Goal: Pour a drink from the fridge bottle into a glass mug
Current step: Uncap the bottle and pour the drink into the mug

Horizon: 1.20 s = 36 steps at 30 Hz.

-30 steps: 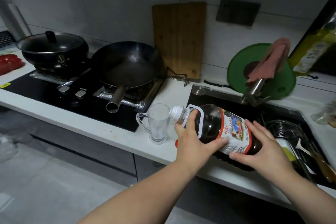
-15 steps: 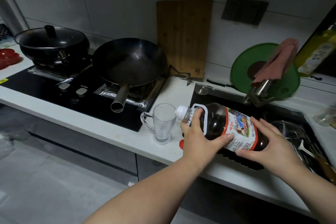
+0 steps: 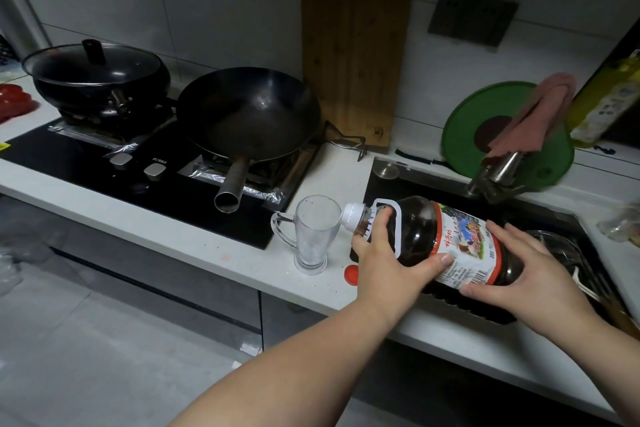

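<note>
A large plastic bottle (image 3: 420, 234) of dark liquid with a red-edged label lies almost on its side, its white spout at the rim of a clear glass mug (image 3: 313, 232). The mug stands upright on the white counter (image 3: 194, 239), handle to the left, and looks empty. My left hand (image 3: 388, 262) grips the bottle at its white handle near the neck. My right hand (image 3: 519, 270) holds the bottle's base end over the sink. A red cap (image 3: 351, 274) lies on the counter just under the bottle.
A black wok (image 3: 249, 114) and a lidded pan (image 3: 97, 76) sit on the hob at left. A wooden board (image 3: 353, 62) leans on the wall. The sink (image 3: 433, 184) holds utensils, behind it a tap with a pink cloth (image 3: 533, 114) and a green lid (image 3: 464, 121).
The bottle has tipped slightly further, and its spout has come up to the mug's rim. Both hands keep their grip. No liquid shows in the mug.
</note>
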Each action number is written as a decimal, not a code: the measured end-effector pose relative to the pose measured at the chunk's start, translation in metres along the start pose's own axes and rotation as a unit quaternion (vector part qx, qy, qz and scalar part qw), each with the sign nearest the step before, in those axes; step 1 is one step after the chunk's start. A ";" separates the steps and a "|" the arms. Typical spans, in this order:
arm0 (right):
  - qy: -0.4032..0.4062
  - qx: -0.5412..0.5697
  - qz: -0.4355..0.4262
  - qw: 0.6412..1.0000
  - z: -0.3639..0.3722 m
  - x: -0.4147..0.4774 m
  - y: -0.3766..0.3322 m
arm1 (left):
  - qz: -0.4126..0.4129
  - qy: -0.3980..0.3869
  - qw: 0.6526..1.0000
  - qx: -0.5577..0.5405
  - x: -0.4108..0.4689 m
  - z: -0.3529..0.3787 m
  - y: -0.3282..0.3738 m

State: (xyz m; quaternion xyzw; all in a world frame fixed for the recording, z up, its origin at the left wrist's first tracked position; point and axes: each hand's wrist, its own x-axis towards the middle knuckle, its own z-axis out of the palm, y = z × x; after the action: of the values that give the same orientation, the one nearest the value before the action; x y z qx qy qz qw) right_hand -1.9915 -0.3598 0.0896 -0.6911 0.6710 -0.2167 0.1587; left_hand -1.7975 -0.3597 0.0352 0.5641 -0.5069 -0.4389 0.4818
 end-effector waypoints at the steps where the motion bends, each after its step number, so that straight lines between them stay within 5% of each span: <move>1: 0.000 -0.002 0.001 1.000 0.000 0.000 0.000 | -0.001 -0.001 1.000 0.000 0.000 0.000 0.000; 36: -0.016 -0.033 0.009 0.999 -0.012 0.001 -0.015 | -0.033 0.004 0.999 -0.017 -0.007 0.001 0.010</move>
State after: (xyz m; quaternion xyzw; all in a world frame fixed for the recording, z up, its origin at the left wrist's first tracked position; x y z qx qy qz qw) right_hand -1.9850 -0.3593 0.1075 -0.6934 0.6813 -0.1818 0.1482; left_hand -1.8003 -0.3528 0.0449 0.5742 -0.4782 -0.4611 0.4786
